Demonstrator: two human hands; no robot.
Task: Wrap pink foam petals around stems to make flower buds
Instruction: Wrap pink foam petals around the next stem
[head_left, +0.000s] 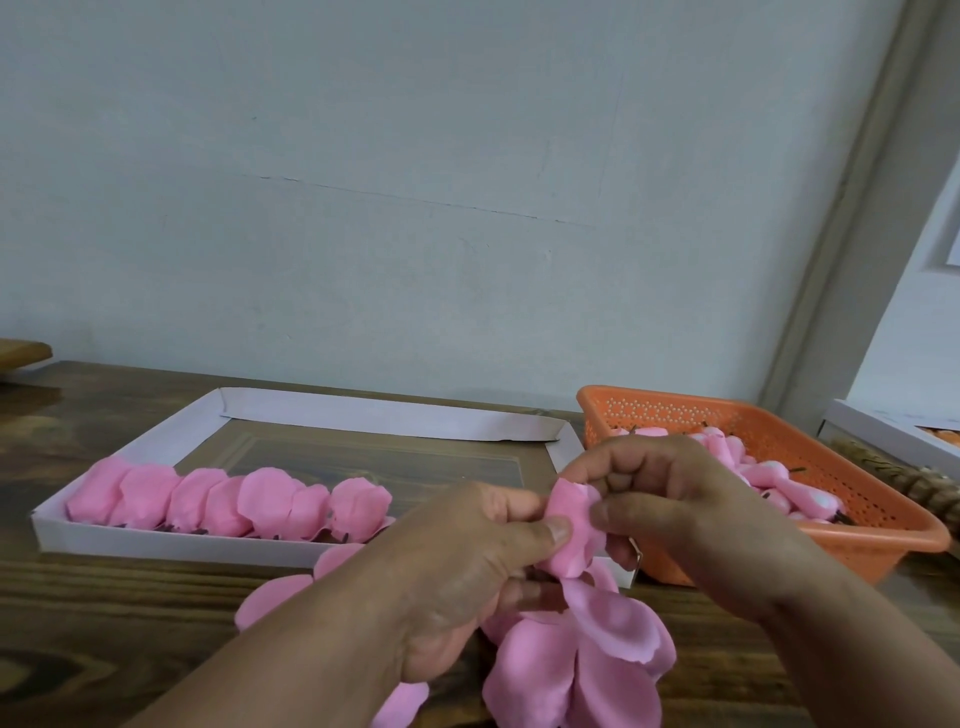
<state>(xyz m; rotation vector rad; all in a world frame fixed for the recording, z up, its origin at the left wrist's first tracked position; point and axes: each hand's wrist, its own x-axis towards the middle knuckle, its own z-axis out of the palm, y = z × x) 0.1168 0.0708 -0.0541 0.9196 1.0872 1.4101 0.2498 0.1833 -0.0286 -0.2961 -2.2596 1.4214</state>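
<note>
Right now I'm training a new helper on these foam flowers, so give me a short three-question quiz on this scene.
1. True or false: the orange basket stands to the left of the white tray.
2. Which hands hold the pink petal being wrapped? A) the left hand only B) the right hand only C) both
3. Fill in: the finished pink flowers lie in a row along the tray's ____ edge.

Key: 1 false, it stands to the right. 2 C. 3 near.
</note>
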